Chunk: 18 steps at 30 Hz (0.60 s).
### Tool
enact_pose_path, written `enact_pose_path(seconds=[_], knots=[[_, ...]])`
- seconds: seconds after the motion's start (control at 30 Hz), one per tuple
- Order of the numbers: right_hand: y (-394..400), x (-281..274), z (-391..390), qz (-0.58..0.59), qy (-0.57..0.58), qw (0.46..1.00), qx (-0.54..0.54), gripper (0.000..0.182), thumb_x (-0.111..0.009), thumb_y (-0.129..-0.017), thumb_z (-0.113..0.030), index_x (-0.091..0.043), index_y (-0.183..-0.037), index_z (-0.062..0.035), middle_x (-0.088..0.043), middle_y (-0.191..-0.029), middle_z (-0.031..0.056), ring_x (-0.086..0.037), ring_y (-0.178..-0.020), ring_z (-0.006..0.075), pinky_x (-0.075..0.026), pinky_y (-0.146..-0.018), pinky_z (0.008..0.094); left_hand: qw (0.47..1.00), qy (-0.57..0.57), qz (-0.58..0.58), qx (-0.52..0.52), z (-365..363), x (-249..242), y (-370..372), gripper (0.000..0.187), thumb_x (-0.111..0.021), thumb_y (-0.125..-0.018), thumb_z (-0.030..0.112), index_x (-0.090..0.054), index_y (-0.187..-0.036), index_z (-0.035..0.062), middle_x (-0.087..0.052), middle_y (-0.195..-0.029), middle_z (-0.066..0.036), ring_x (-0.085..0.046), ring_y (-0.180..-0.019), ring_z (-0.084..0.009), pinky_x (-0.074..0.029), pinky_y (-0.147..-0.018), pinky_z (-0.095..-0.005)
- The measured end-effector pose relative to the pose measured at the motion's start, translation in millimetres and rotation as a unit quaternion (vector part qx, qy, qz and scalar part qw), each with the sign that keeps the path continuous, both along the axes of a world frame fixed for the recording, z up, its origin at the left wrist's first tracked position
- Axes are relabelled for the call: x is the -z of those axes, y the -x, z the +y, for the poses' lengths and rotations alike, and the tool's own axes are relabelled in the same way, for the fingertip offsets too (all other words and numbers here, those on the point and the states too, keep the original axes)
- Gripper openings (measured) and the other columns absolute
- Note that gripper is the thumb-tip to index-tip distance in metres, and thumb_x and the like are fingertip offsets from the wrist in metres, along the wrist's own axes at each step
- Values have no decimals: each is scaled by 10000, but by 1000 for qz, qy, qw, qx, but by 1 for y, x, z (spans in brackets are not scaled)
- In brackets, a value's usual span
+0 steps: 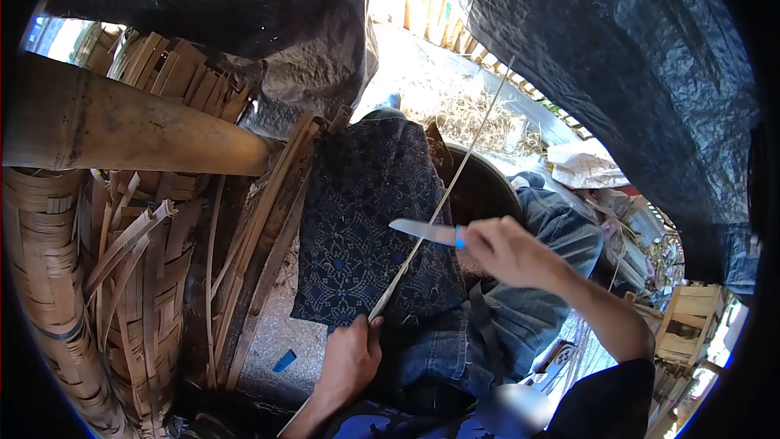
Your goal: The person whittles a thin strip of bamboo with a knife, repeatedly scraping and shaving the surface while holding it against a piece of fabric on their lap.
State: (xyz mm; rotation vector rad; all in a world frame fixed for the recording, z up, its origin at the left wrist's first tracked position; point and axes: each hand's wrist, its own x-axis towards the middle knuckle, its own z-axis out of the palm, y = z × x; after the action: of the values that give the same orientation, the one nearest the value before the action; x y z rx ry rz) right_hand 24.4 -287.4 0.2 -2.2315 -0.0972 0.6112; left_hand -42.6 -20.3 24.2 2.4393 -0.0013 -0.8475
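My left hand (351, 356) is closed around the near end of a long thin bamboo strip (449, 189), which slants up and away to the right. In my right hand (510, 252) is a knife (418, 231) with blue at its handle. Its blade points left and crosses the strip in this view. Under both lies a dark patterned cloth (366, 203), spread over my lap and leg in jeans (528, 321).
At left stand woven bamboo baskets (49, 268), with a thick bamboo pole (138, 122) above them. Dark plastic sheeting (609, 49) hangs overhead. A small blue piece (284, 360) lies on the floor. A wooden crate (689, 321) is at far right.
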Motion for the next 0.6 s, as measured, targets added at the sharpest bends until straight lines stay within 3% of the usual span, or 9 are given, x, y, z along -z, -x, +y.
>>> enact_pose_path(seconds=[0.17, 0.23, 0.27, 0.3, 0.37, 0.4, 0.43, 0.5, 0.6], knots=[[-46, 41, -21, -184, 60, 973, 123, 388, -377, -1005, -253, -535, -742, -15, -520, -489, 80, -504, -373, 148, -345, -321, 290, 997, -17, -68, 42, -5, -1, -28, 304, -511, -925, 198, -485, -696, -1, -535, -544, -251, -553, -530, -451, -433, -475, -512], [-34, 12, 6, 68, 12, 995, 75, 391, -382, -1002, -237, -518, -721, -1, -516, -496, 131, -520, -380, 170, -352, -340, 317, 992, -61, -100, 38, -1, 1, -36, 290, -506, -926, 188, -483, -706, 1, -532, -539, -249, -559, -532, -443, -443, -476, -508], [-24, 8, 19, 65, -18, 997, 27, 381, -391, -997, -223, -535, -731, 8, -534, -517, 165, -547, -397, 181, -374, -357, 336, 991, -56, -112, 36, 2, 5, -38, 292, -496, -930, 199, -486, -715, 1, -540, -545, -249, -566, -536, -445, -455, -493, -514], [-14, 24, 19, -145, 4, 989, -14, 381, -399, -995, -221, -542, -730, 11, -530, -514, 151, -558, -424, 175, -398, -395, 371, 991, -56, -115, 33, 3, 8, -37, 292, -496, -930, 199, -486, -715, 1, -540, -545, -249, -566, -536, -445, -455, -493, -514], [-27, 32, 4, -101, 7, 994, 47, 364, -422, -986, -229, -533, -743, 18, -528, -511, 139, -557, -436, 238, -424, -460, 409, 993, -78, -84, 40, 3, 15, -36, 298, -486, -934, 214, -492, -724, 2, -557, -564, -252, -574, -547, -450, -462, -514, -520], [-45, 20, -5, 65, 19, 991, 111, 344, -423, -981, -241, -537, -805, 32, -541, -544, 160, -576, -490, 312, -441, -523, 442, 992, -77, -91, 40, 2, 17, -38, 298, -486, -934, 214, -492, -724, 2, -557, -564, -252, -574, -547, -450, -462, -514, -520], [-50, 38, -18, -29, 37, 989, 141, 356, -407, -987, -273, -535, -845, 27, -562, -592, 178, -590, -532, 307, -447, -520, 426, 993, -78, -83, 35, 0, 17, -39, 301, -483, -934, 220, -495, -730, 0, -563, -573, -255, -578, -554, -452, -464, -522, -522], [-49, 53, -29, 49, -4, 979, 200, 390, -389, -993, -302, -524, -825, 22, -552, -603, 165, -562, -531, 261, -428, -516, 422, 994, -79, -71, 30, -2, 17, -41, 305, -481, -935, 227, -498, -736, -2, -569, -581, -258, -581, -561, -454, -465, -531, -525], [-24, 30, 4, 104, -18, 994, 25, 375, -401, -989, -287, -513, -808, 22, -536, -568, 158, -560, -511, 271, -411, -514, 421, 995, -67, -68, 31, -1, 15, -42, 300, -484, -934, 225, -500, -745, -7, -571, -587, -258, -583, -563, -452, -465, -530, -524]])
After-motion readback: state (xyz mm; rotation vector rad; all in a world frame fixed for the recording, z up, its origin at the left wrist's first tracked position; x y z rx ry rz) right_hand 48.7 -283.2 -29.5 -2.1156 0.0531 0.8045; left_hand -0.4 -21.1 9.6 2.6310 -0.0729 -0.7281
